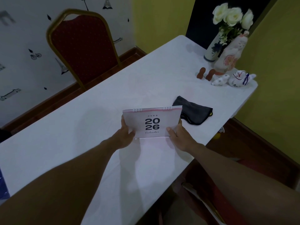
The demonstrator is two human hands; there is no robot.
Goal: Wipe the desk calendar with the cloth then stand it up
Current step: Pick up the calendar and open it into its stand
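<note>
Both bare forearms are reaching in from the near edge, crossing the white-clothed bench [97,120] toward its middle. At their ends, the left hand [125,135] and right hand [177,137] are gripping the white spiral-bound card desk calendar [152,124] by its two lower corners. The left thumb is lying on the front cover with the other fingers [122,120] curling behind the left edge; the right hand is pinching likewise, thumb in front and fingers behind.

The calendar is standing near mid-bench with its lower edge at the cloth, its cover reading "2026" and facing the camera, and its wire binding running along the top. Its long axis is lying crosswise, left to right, with the face tilting slightly back.

I judge it light and fairly stiff but easily bent, and its smooth cover may be slippery, so holding the side edges low down seems soundest.

Just behind its right end, the dark grey folded cloth [193,112] is lying flat on the bench, partly hidden by the calendar.
</note>
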